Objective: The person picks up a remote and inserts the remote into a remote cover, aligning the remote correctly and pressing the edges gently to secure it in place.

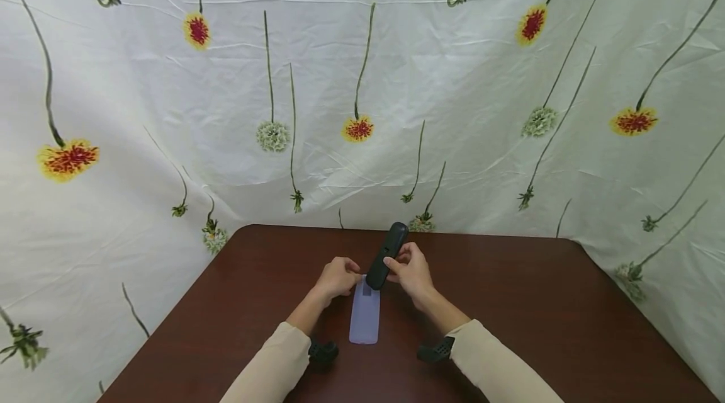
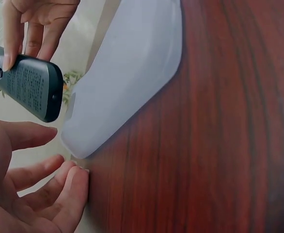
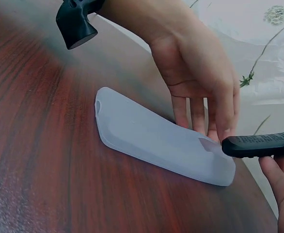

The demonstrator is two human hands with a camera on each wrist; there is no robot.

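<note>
My right hand point(image 1: 412, 272) pinches a black remote control point(image 1: 387, 257) between thumb and fingers, tilted above the table. Its back, covered in small printed text, shows in the left wrist view. Below it on the table lies a translucent whitish remote cover point(image 1: 364, 320), lengthwise toward me, with a small rectangular cut-out near its far end. The remote's lower end overlaps that far end in the head view. My left hand point(image 1: 335, 278) is beside the cover's far end, fingertips right at its edge. In the left wrist view its thumb and fingers point(image 2: 74, 199) are spread apart, with nothing between them.
The dark reddish-brown wooden table point(image 1: 510, 302) has its far edge just beyond the hands. Behind hangs a white cloth point(image 1: 317, 75) printed with flowers. Black wrist-worn devices point(image 1: 436, 351) sit at both cuffs, close over the table.
</note>
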